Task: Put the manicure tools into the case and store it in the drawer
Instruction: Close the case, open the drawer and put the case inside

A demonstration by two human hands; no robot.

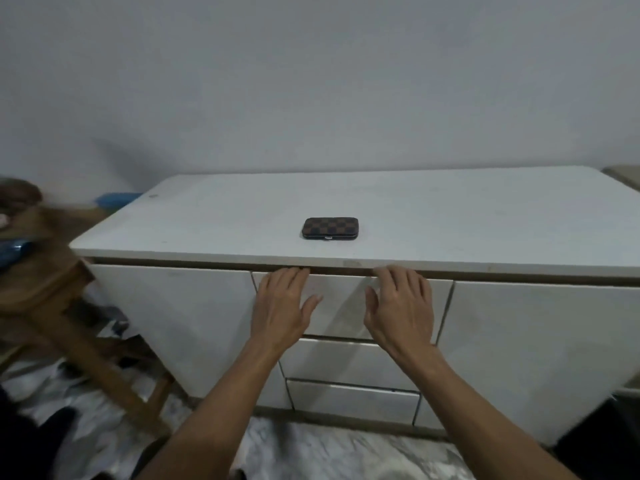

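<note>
Case [330, 228] shut and lying flat near the middle of the tabletop [450, 216], a little toward the front edge, well clear of every side. No loose manicure tools anywhere in view, so packing looks finished. Storing not yet done. Left hand [282, 308] and right hand [401, 308] both spread open, gripping nothing, palms toward the top drawer [341, 306], fingertips up at the gap under the tabletop lip. Drawer front flush with its neighbours, apparently closed. Two more drawers stacked at 6 o'clock of it. Still ahead, by the look of it: pulling the drawer out, lifting the case, dropping it in, pushing shut. Plenty of bare surface around the case at 12 o'clock of the hands. Wooden stool [69, 306] crowding at 9 o'clock; floor in front open for the drawer's travel.
</note>
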